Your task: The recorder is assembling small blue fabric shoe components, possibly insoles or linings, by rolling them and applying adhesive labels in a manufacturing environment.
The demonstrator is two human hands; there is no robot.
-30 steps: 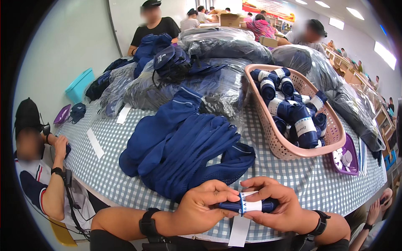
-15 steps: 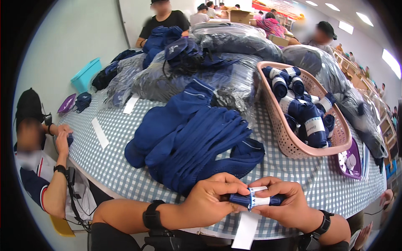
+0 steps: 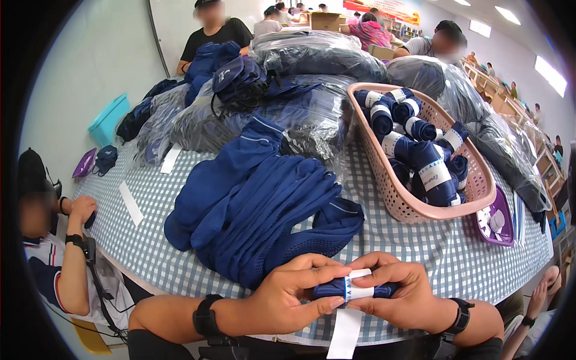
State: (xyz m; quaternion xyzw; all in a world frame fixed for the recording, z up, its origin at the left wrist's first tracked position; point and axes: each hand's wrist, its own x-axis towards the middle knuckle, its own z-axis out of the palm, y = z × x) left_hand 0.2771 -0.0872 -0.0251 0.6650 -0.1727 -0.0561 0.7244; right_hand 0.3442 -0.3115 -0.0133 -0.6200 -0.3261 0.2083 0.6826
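Between my hands, near the table's front edge, is a small navy fabric roll (image 3: 386,291) with a white paper band (image 3: 359,287) round its middle. My left hand (image 3: 303,294) grips the roll's left end, thumb below and fingers above. My right hand (image 3: 396,294) holds the right end, its fingertips pressing on the band. Just below lies a white paper strip (image 3: 345,333), jutting past the table edge. Beyond my hands a heap of blue fabric pieces (image 3: 258,210) covers the middle of the checked tablecloth (image 3: 384,240).
A pink basket (image 3: 414,211) of banded navy rolls stands at the right, beside a purple tray (image 3: 501,237). Plastic-wrapped bundles (image 3: 204,123) pile up behind. Another white strip (image 3: 131,204) lies at left, near a co-worker's hand (image 3: 83,209). A turquoise bin (image 3: 109,120) stands far left.
The view has shifted slightly, so the table's things sit further left. Both hands still hold the banded roll; my fingers have moved a little along the band.
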